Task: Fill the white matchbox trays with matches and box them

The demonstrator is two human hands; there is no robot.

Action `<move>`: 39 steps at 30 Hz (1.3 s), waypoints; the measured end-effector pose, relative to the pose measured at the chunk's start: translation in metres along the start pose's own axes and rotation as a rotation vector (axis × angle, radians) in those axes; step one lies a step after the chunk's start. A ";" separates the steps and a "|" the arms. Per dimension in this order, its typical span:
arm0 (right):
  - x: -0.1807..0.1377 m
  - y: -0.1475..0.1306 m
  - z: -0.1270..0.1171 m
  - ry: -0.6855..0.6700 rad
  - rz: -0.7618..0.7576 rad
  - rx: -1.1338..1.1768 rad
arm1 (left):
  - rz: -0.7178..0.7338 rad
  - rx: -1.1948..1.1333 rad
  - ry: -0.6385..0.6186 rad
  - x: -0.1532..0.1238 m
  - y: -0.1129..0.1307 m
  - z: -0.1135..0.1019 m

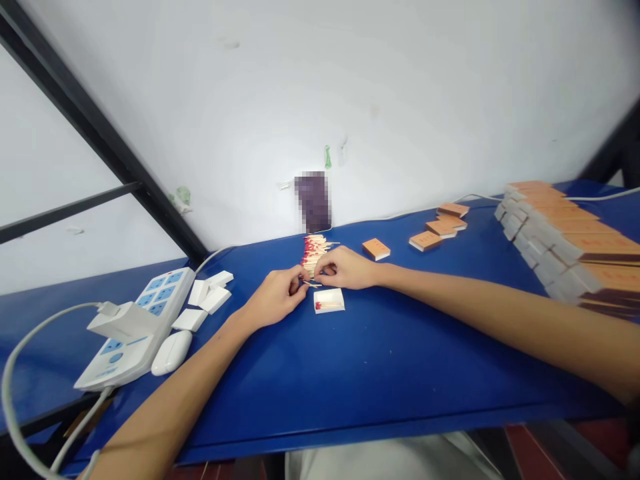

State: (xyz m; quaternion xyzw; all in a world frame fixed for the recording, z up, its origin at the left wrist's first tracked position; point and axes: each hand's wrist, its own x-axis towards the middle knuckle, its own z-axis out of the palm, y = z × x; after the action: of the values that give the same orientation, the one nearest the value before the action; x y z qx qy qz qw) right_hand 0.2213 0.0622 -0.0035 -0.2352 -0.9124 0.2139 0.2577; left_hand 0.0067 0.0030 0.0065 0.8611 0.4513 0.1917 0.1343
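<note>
A pile of red-headed matchsticks (315, 252) lies on the blue table, close to the wall. My left hand (280, 297) is closed at the pile's near left edge, with a couple of pale sticks poking out from its fingertips. From the right, my right hand (347, 268) reaches to the pile's near side, thumb and forefinger pinched together; what lies between them is too small to make out. Just in front of both hands sits an open white matchbox tray (336, 298), with a few matches lying along its near side.
Orange matchboxes (376, 249) lie loose to the right, beside a large stack of matchboxes (595, 233). On the left are several white trays (216, 301), a white earphone case (171, 353) and a power strip (145, 327) with a plugged-in charger. A blurred dark phone-like object (314, 200) leans against the wall.
</note>
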 end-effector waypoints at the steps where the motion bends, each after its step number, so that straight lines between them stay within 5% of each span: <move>1: 0.000 -0.001 0.000 0.001 0.001 -0.006 | -0.001 0.002 -0.001 0.000 0.000 0.000; 12: 0.000 -0.001 0.001 0.003 -0.001 -0.036 | -0.001 0.025 -0.090 -0.003 0.005 -0.004; 30: -0.001 -0.003 0.000 -0.002 0.040 -0.028 | -0.060 0.105 0.159 -0.001 0.000 -0.003; 39: 0.000 0.001 0.002 0.006 0.001 -0.020 | 0.019 0.016 0.048 -0.002 -0.013 -0.004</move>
State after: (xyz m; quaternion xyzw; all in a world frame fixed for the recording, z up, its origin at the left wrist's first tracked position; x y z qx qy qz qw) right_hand 0.2208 0.0622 -0.0058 -0.2389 -0.9137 0.2040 0.2580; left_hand -0.0058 0.0084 0.0047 0.8615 0.4480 0.2098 0.1146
